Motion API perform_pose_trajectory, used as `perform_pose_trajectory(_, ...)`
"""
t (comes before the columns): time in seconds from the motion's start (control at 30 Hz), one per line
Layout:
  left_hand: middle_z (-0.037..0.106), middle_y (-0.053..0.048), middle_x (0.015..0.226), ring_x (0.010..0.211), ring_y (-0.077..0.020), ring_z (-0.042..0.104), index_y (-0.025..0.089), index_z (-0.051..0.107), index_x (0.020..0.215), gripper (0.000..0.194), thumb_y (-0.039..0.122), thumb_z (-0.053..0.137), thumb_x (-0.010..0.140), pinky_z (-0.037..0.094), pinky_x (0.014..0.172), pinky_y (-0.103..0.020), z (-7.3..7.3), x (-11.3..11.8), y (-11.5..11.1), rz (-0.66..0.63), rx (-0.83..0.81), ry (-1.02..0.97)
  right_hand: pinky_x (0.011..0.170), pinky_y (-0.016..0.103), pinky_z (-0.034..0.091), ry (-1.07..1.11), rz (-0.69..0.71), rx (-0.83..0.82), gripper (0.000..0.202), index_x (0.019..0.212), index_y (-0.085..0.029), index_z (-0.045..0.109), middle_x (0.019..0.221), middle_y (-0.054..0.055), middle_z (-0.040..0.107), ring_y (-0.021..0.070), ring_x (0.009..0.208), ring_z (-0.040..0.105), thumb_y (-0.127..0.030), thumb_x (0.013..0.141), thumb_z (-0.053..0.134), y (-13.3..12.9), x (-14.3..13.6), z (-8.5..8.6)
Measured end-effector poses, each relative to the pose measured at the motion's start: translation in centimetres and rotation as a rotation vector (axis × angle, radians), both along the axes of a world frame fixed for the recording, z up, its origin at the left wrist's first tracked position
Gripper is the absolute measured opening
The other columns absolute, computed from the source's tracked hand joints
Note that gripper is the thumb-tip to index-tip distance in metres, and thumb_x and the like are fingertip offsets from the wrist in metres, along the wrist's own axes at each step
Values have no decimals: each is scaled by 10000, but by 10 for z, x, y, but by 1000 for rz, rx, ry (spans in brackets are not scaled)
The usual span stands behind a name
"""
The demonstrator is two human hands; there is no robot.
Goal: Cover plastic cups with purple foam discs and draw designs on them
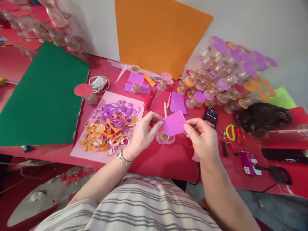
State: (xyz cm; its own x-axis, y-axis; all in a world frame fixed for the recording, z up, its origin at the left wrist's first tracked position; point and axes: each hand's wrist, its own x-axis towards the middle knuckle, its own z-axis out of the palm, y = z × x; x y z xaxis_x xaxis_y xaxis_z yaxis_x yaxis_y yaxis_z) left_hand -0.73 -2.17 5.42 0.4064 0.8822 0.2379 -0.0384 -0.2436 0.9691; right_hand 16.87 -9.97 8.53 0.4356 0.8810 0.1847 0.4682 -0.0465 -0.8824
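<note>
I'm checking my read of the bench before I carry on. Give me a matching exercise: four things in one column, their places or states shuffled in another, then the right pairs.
Column 1
1. purple card
2. large orange sheet
3. white cable
4. wristwatch

Column 2
A. coiled on the red table
B. worn on the left wrist
C. held between the left hand and the right hand
D. propped upright against the wall

Right pairs: 1-C; 2-D; 3-A; 4-B

Both hands (pixel 148 133) (pixel 201 136) raised, fingertips pinched, wrists apart.
</note>
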Motion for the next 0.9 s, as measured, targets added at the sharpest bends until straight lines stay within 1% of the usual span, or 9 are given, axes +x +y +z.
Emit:
perform_pose_trajectory(0.13,525,40,669,613,-96,479,187,566,785,190,336,609,894,415,608,-212,9,4,3,-12,42,-3,589,259,539,-27,-43,116,194,815,-217,658,725,-8,638,124,624,609,-409,833,670,-11,-1,-6)
perform_pose_trajectory(0.23,533,36,670,609,-94,482,186,583,807,207,373,616,892,422,608,-209,8,4,3,-46,34,-35,602,265,548,-28,-40,221,116,843,-229,684,822,4,629,120,661,614,-344,842,678,-19,-5,-7)
perform_pose_trajectory(0.3,562,26,702,623,-96,503,185,590,842,203,380,622,890,435,620,-212,6,2,1,-72,2,-81,613,257,552,-71,-36,264,69,872,-241,711,870,10,624,122,710,629,-295,843,681,-25,-9,-8)
perform_pose_trajectory(0.4,591,14,745,649,-98,530,182,591,850,186,360,624,888,447,637,-214,0,-1,-1,-99,-50,-127,651,253,559,-211,-51,262,97,915,-266,735,900,13,633,133,788,647,-237,855,666,-34,-14,-14)
perform_pose_trajectory(0.47,600,14,743,647,-95,541,177,587,827,169,332,621,884,447,630,-208,-5,-1,-3,-123,-79,-118,695,270,572,-310,-53,261,131,937,-278,736,896,12,634,143,826,658,-210,866,650,-39,-15,-20)
perform_pose_trajectory(0.57,616,17,731,634,-93,561,173,583,821,122,281,623,863,451,612,-201,-11,2,-3,-135,-107,-72,781,330,592,-455,-43,301,171,967,-284,731,884,15,633,165,869,673,-177,875,634,-43,-13,-33)
perform_pose_trajectory(0.7,601,36,683,581,-92,567,182,564,859,23,205,561,855,444,564,-193,-16,7,-2,-134,-111,-23,848,410,592,-607,-38,337,202,999,-291,726,855,15,641,181,839,684,-162,875,630,-46,-13,-47)
perform_pose_trajectory(0.8,575,54,642,525,-80,544,187,549,860,50,161,507,850,418,527,-184,-16,10,-2,-153,-96,31,859,397,581,-661,-42,353,254,1034,-302,723,850,13,640,173,821,677,-134,865,638,-47,-15,-52)
perform_pose_trajectory(0.9,558,62,632,535,-75,539,184,547,854,81,131,489,833,419,546,-180,-16,10,-1,-141,-65,78,819,360,584,-670,-53,349,291,1068,-326,721,855,12,645,167,800,672,-134,869,631,-48,-18,-56)
